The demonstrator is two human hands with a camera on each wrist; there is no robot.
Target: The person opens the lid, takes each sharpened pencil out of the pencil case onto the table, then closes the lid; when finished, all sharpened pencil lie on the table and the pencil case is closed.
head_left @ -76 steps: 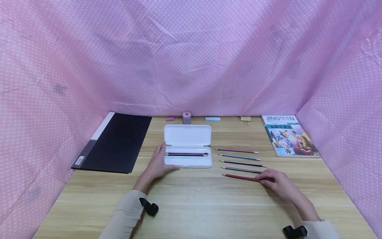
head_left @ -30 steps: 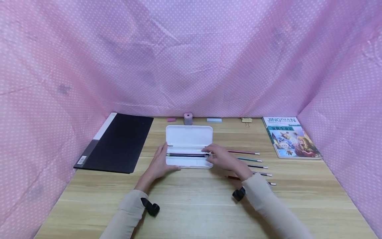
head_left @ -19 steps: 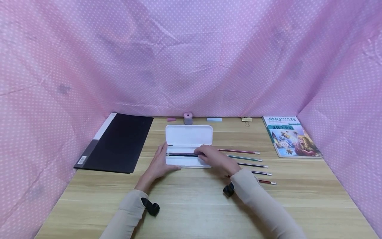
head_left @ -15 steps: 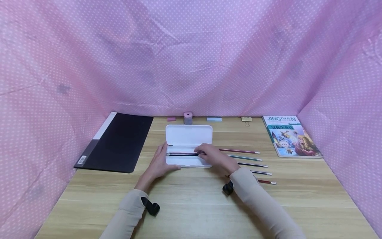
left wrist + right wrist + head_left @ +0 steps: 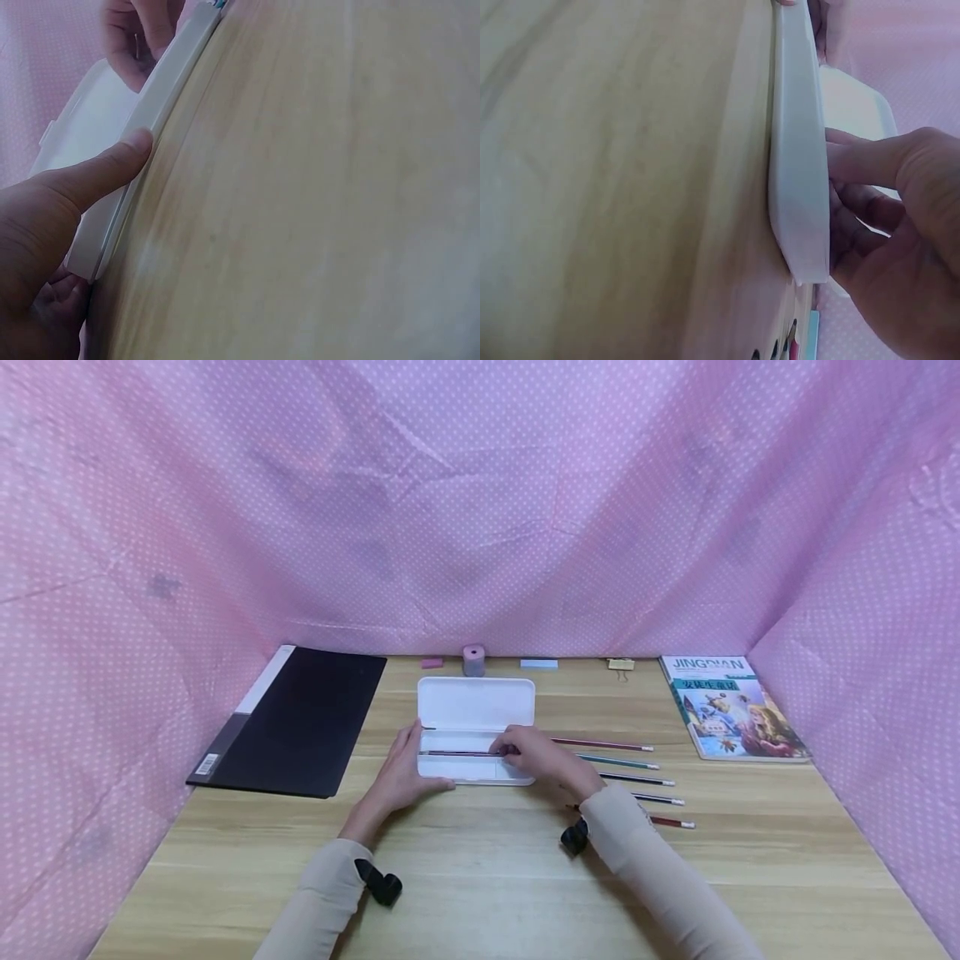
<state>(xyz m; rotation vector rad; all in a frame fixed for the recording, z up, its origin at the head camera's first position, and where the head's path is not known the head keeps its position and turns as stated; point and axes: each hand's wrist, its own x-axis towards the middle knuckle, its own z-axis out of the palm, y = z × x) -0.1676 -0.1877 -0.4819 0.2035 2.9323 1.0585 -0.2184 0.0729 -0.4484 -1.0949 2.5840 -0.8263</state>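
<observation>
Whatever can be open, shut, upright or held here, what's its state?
White pencil case: open, lid back
Pencil in the case: lengthwise, right end hidden
Five loose pencils: lying in a row, partly hidden
Left hand: holding the case's left end
Right hand: fingers inside the case, hold unclear
Black folder: closed, flat
Book: closed, cover up
Pink-grey cylinder: upright
Binder clip: too small to tell

Plain beige left sleeve (image 5: 318, 893), matching right sleeve (image 5: 660, 868), stubby black left wrist camera (image 5: 384, 887) with rounded end, similar right wrist camera (image 5: 574, 838), bare left hand (image 5: 400, 774), bare right hand (image 5: 542, 756)
</observation>
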